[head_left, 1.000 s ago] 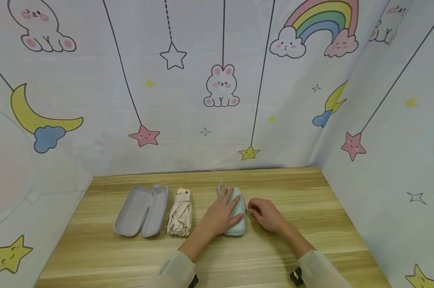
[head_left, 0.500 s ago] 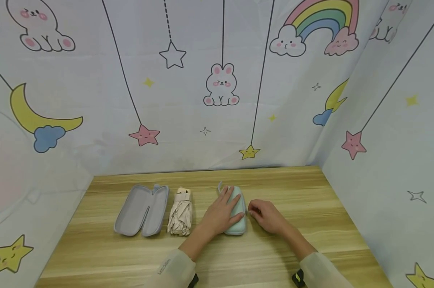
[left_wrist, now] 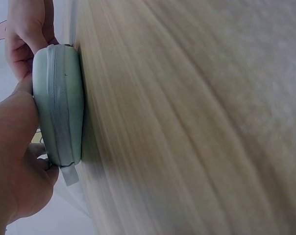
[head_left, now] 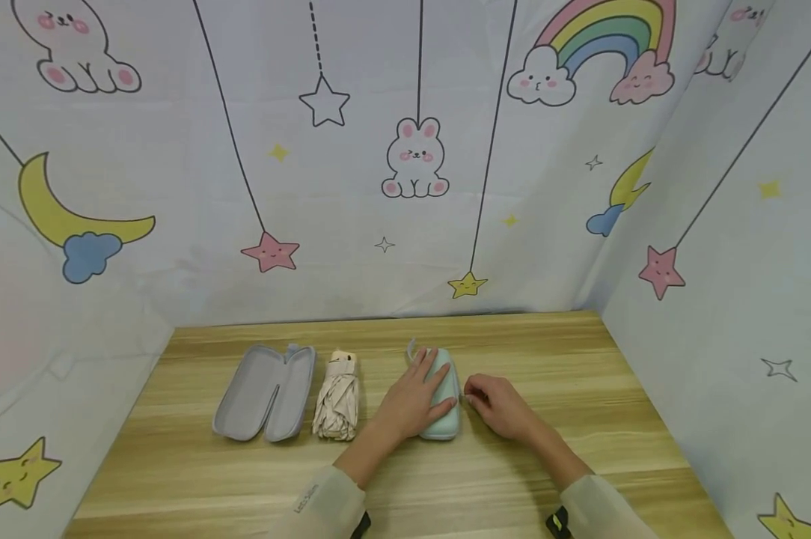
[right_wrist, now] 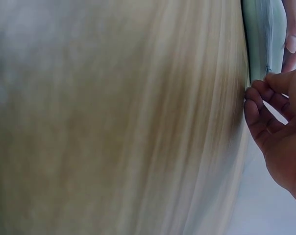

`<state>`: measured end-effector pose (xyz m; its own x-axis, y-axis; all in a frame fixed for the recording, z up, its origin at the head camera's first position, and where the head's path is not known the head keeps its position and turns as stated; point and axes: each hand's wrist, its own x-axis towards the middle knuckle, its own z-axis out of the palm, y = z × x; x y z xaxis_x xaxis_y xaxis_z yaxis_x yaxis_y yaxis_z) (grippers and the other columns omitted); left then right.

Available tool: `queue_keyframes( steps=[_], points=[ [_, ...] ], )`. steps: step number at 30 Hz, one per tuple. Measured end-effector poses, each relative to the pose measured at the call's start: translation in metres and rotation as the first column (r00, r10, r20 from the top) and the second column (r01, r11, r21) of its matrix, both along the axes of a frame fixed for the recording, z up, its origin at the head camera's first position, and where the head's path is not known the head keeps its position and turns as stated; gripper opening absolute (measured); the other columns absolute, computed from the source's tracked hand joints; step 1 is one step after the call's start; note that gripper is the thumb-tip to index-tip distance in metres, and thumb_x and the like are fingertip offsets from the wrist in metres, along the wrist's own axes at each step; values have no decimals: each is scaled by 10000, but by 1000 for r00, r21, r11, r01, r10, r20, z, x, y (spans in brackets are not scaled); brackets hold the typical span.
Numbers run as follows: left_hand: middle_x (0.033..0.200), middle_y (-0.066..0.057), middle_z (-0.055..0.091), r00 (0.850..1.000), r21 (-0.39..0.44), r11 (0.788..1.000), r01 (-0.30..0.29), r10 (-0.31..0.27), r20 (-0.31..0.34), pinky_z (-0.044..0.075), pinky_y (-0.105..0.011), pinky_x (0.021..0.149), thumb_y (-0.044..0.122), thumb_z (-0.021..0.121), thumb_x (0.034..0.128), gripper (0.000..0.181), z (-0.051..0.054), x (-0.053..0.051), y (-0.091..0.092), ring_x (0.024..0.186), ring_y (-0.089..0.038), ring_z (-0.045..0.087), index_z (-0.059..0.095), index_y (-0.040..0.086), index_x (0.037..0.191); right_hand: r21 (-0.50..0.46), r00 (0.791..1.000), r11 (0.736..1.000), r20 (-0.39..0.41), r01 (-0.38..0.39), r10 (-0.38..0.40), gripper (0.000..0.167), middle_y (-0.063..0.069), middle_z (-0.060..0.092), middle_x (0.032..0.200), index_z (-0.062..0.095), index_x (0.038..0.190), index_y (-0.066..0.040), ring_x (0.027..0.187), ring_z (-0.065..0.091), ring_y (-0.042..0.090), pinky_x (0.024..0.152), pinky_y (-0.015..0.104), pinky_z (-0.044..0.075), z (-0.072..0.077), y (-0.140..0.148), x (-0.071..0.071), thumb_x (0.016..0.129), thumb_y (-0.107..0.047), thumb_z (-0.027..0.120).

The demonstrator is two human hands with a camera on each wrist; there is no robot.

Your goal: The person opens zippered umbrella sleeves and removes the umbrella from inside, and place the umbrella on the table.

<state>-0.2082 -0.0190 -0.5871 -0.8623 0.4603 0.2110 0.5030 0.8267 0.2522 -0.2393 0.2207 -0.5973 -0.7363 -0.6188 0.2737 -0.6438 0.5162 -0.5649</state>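
Note:
A mint green zip case (head_left: 439, 428) lies on the wooden table in the head view. My left hand (head_left: 408, 400) rests across its top with fingers spread and fairly straight, thumb towards the right side. At that side my right hand (head_left: 500, 404) has its thumb and index finger pinched together. In the right wrist view, those fingertips hold the small zipper pull (right_wrist: 268, 70) on the case's seam. The seam runs along the case's edge (left_wrist: 57, 98) in the left wrist view, and a short grey strap (left_wrist: 69, 175) sticks out at one end.
Left of the case lies a folded beige compact umbrella (head_left: 338, 404). Farther left an unzipped grey case (head_left: 251, 404) lies spread, its inside facing up. A patterned curtain (head_left: 352, 292) stands behind the table (head_left: 547, 344), and another panel (head_left: 729, 337) closes the right side.
Little differs. My right hand has shifted very slightly beside the case's right edge; the left hand, the case and the other objects stay put.

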Motion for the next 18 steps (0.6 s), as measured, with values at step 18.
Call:
queue_keyframes(
  steps=[18],
  points=[
    [1708,-229,273,999,21,1000,16,-16,-30,364,-506,1213,531,519,1096,679,-5,-1,-2,1586,-412,230,463,89,1609,-30,998,999,57,18,-16,83,-122,632,820,716,948,-105,720,577,34,644,259,526,0,-2,4,976,-27,711]
  ],
)
